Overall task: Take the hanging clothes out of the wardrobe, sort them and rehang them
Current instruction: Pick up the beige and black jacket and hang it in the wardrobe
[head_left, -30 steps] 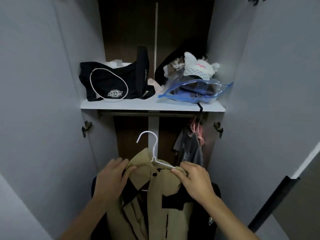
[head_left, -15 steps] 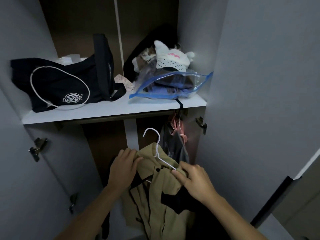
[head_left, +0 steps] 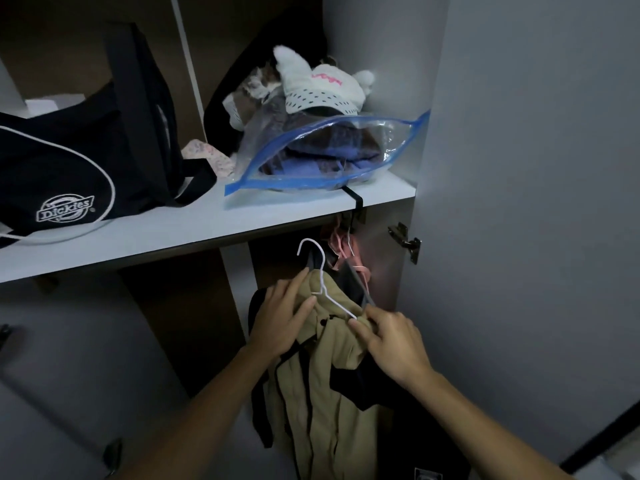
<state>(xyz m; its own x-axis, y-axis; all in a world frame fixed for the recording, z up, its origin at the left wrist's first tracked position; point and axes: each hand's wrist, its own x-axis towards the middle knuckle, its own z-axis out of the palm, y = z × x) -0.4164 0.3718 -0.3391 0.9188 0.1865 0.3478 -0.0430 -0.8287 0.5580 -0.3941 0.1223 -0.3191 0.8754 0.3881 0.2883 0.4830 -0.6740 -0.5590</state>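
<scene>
Open grey wardrobe (head_left: 519, 168), white shelf (head_left: 207, 223) overhead carrying a black Dickies bag (head_left: 69, 174) and a zip bag of clothes (head_left: 325, 150). Below the shelf, the beige jacket (head_left: 322, 382) on its white hanger (head_left: 323, 271); left hand (head_left: 280, 317) grips one shoulder, right hand (head_left: 391, 341) pinches the other.

One head-worn view, looking forward and down into an open white wardrobe, close in. The white shelf board (head_left: 194, 230) runs above the hands; left hand (head_left: 282, 318) and right hand (head_left: 393, 341) sit low centre, forearms coming in from the bottom edge. Wide-angle, edges bowed.
</scene>
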